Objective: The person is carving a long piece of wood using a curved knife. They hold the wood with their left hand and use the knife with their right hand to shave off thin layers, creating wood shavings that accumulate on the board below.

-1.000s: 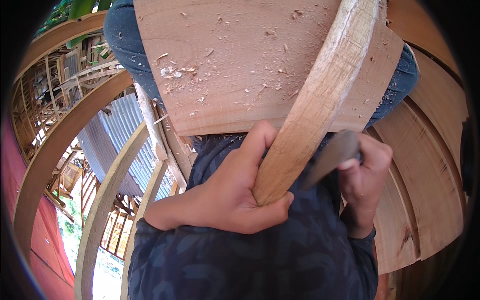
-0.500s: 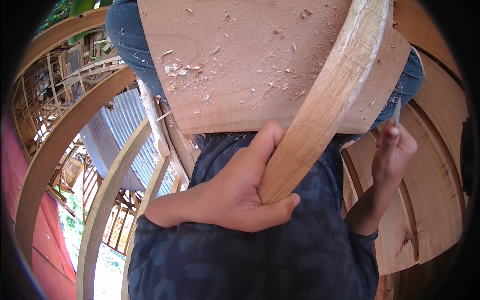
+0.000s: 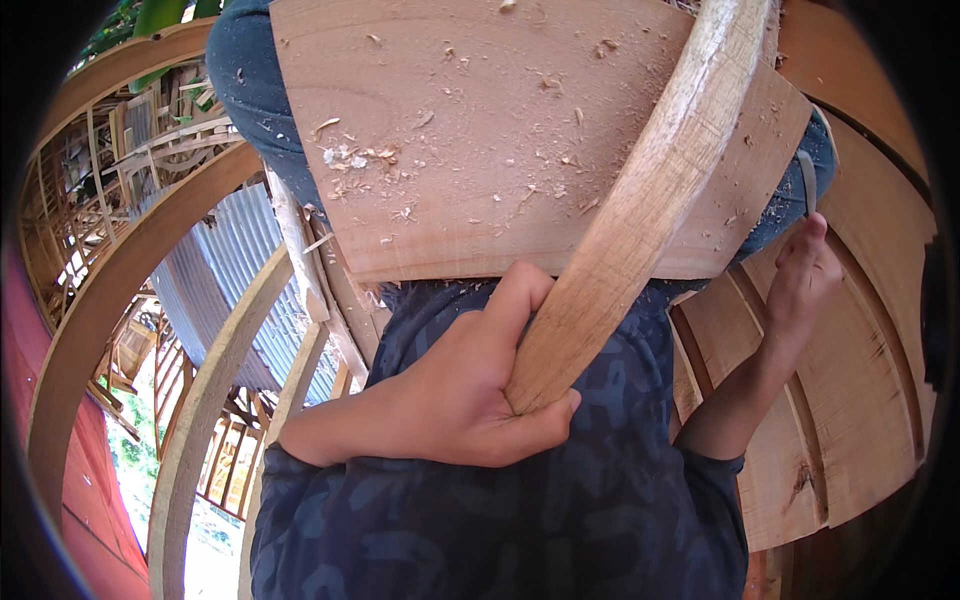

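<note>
My left hand (image 3: pixel 462 385) is wrapped round the near end of a thick, curved wooden piece (image 3: pixel 650 190). The piece slants up to the right across a wide wooden board (image 3: pixel 430 130) sprinkled with shavings, and its far end passes out of view at the top. At the right, my right hand (image 3: pixel 806 272) is raised beside the board, apart from the curved piece. It is closed on a narrow knife (image 3: pixel 808 180) whose grey blade points up; the handle is hidden in the fingers.
The board rests across my legs (image 3: pixel 255 90). Broad curved planks (image 3: pixel 860 420) form a wall on the right. On the left stand curved wooden ribs (image 3: pixel 215 400), with corrugated metal sheets (image 3: pixel 245 270) and scattered timber beyond. A red surface (image 3: pixel 85 490) lies at the far left.
My right hand has moved slightly up and to the right, and the knife blade has turned. The curved piece, my left hand and the board have shifted a little in view.
</note>
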The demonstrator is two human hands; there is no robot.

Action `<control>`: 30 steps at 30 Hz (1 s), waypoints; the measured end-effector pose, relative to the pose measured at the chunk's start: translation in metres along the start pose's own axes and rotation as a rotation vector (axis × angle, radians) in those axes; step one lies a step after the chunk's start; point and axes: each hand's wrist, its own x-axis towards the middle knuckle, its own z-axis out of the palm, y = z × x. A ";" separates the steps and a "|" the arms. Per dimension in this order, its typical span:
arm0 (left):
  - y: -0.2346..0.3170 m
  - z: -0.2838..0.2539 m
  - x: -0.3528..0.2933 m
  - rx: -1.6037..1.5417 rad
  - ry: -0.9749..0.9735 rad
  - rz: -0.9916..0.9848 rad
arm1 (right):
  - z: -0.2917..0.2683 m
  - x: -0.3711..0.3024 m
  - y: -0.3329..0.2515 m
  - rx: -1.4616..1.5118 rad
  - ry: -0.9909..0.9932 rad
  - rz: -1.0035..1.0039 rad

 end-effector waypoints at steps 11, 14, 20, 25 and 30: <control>0.014 0.001 -0.001 -0.272 0.017 -0.344 | 0.021 -0.039 -0.047 0.134 -0.196 -0.297; 0.003 0.002 -0.002 -0.078 -0.019 0.026 | 0.011 -0.005 -0.020 -0.038 -0.019 -0.063; -0.002 -0.001 0.004 -0.025 -0.040 0.009 | -0.008 -0.021 -0.022 0.246 -0.171 -0.147; 0.003 0.007 0.004 -0.278 0.044 -0.151 | 0.017 -0.041 -0.070 0.139 -0.318 -0.473; 0.000 -0.001 -0.002 -0.234 0.001 -0.151 | 0.013 -0.014 -0.053 0.007 -0.294 -0.352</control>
